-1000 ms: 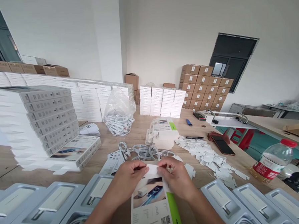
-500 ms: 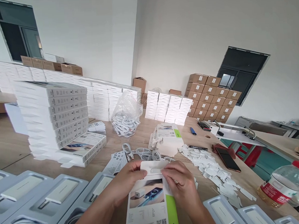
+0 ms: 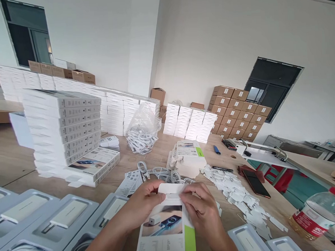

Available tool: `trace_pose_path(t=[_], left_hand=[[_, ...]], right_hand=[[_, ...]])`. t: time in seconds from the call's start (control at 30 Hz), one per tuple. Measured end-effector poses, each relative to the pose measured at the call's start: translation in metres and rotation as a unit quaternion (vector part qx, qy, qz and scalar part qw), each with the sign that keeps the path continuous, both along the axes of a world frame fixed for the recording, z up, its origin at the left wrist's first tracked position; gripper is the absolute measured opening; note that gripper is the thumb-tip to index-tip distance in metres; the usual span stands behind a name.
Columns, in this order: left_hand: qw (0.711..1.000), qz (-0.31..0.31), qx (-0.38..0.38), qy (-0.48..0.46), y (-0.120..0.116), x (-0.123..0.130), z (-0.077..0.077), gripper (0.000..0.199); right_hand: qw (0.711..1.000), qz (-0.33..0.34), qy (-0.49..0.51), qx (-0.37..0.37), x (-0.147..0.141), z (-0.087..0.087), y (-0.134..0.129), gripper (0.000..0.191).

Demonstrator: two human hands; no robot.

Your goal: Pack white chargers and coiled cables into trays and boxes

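Observation:
A white box sleeve [image 3: 161,230] with a charger picture and a green edge stands tilted before me, its top end flap raised. My left hand [image 3: 145,201] pinches the flap's left side, thumb on the front. On the other side, my right hand [image 3: 201,204] has its fingers bent against the flap's right corner. Just beyond my hands lie coiled white cables [image 3: 161,173] and printed leaflets [image 3: 130,182]. Grey trays [image 3: 62,217] holding white chargers and cables sit to the left, with more trays [image 3: 249,239] at lower right.
A tall stack of white boxes [image 3: 80,126] stands at left. Behind are a bag of cables [image 3: 142,136] and flat box sleeves [image 3: 186,158]. Paper scraps [image 3: 241,192], a phone [image 3: 256,182] and a plastic bottle [image 3: 318,213] lie or stand to the right.
The flap at the box's top now stands higher, and the box has shifted slightly left and down. Both hands keep their grip; the camera view has turned a little.

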State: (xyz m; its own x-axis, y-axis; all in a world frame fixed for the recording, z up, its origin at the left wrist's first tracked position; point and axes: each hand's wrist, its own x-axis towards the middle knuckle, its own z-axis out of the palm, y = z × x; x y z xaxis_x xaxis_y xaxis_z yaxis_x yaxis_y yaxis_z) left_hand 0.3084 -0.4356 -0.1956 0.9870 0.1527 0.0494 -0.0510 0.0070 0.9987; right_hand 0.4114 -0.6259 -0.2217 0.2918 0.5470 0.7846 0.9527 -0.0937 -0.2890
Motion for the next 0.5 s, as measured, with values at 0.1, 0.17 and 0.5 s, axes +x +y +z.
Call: trace_pose_path(t=[0.1, 0.17, 0.5], left_hand=[[1.0, 0.006, 0.017, -0.003, -0.001, -0.002, 0.003, 0.017], [1.0, 0.008, 0.024, -0.003, -0.003, -0.002, 0.004, 0.015], [0.999, 0.007, 0.035, -0.017, -0.01, 0.004, -0.005, 0.016]], right_hand=[[1.0, -0.017, 0.016, 0.009, -0.002, 0.0, 0.0, 0.028], [0.999, -0.025, 0.021, 0.013, -0.002, 0.0, 0.001, 0.026], [0.968, 0.068, 0.24, 0.009, 0.006, 0.005, -0.009, 0.019]])
